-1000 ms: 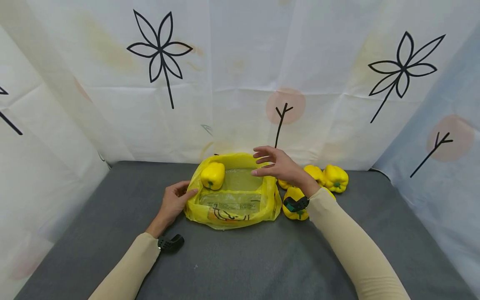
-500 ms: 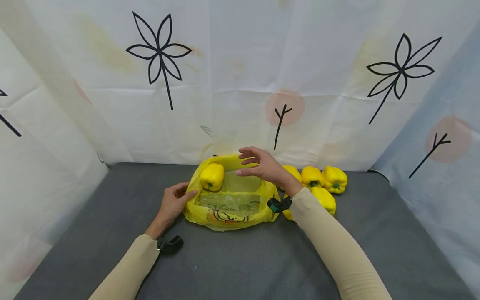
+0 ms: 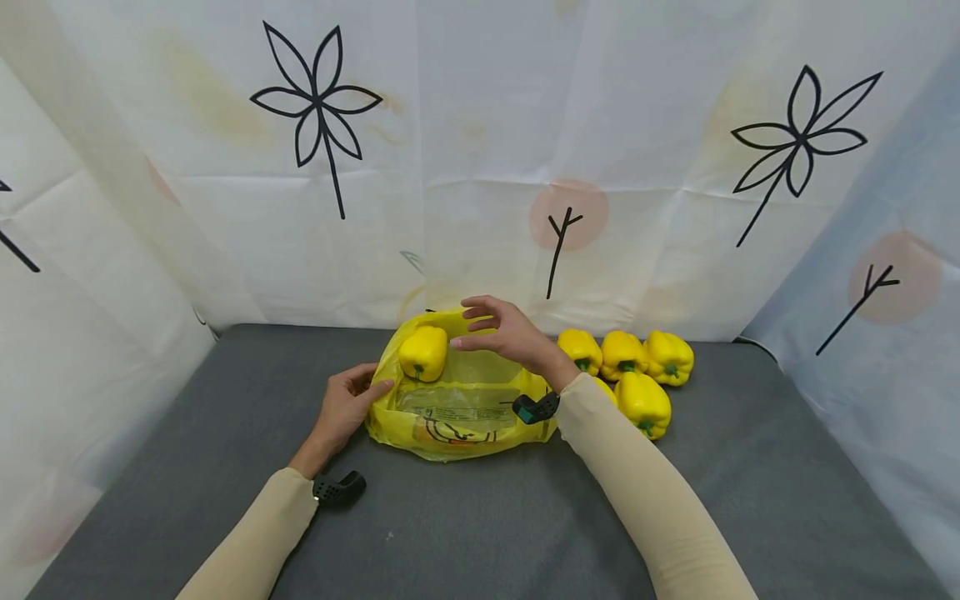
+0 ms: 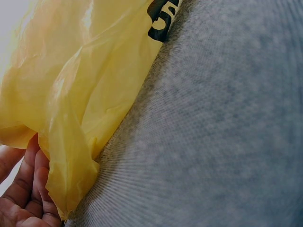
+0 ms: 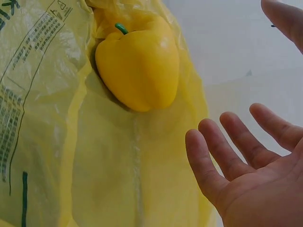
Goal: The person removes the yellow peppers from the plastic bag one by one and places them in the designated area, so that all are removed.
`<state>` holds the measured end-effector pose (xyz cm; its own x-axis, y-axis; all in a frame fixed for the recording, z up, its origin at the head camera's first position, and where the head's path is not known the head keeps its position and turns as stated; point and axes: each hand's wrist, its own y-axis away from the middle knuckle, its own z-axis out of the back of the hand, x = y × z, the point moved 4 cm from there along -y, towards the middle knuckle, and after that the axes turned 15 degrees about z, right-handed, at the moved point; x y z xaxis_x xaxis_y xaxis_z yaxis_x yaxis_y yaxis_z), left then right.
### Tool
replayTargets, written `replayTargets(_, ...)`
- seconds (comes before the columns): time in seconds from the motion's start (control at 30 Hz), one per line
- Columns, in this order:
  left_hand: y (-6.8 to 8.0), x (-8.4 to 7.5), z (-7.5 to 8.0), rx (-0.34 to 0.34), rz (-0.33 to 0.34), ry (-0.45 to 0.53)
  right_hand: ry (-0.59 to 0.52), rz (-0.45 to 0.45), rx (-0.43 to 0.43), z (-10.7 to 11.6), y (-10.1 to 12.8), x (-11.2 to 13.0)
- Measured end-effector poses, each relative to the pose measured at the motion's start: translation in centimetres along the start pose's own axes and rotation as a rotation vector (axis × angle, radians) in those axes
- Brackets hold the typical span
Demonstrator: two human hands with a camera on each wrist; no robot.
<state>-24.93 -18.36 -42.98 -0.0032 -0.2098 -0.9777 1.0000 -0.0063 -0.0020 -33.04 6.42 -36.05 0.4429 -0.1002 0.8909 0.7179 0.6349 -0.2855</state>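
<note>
A yellow plastic bag (image 3: pixel 461 412) lies open on the grey table (image 3: pixel 487 517), with one yellow bell pepper (image 3: pixel 423 352) in its far left corner. My left hand (image 3: pixel 347 404) grips the bag's left edge, thumb on the plastic. The left wrist view shows the bag (image 4: pixel 80 85) draped over those fingers (image 4: pixel 21 198). My right hand (image 3: pixel 501 329) hovers open above the bag's far side, just right of the pepper, holding nothing. In the right wrist view the pepper (image 5: pixel 139 71) rests against the bag (image 5: pixel 47 142), and the right hand (image 5: pixel 246 165) has its fingers spread, a short gap away.
Several more yellow peppers (image 3: pixel 621 353) sit in a cluster on the table right of the bag, one of them nearer me (image 3: pixel 643 402). White printed curtains (image 3: pixel 450 167) close off the back and both sides.
My right hand has moved left across the bag towards the pepper inside it, uncovering the peppers on the right. The left hand and bag have stayed put.
</note>
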Motion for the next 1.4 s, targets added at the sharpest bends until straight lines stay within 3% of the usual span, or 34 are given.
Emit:
replayTargets(0.8, -0.1, 0.0, 0.1, -0.02, 0.023, -0.012, -0.007, -0.095, -0.047, -2.8, -1.7, -2.8)
replayTargets(1.4, -0.1, 0.0, 0.0, 0.003, 0.014, 0.004, 0.002, -0.111, -0.067, -4.5, -2.3, -3.7)
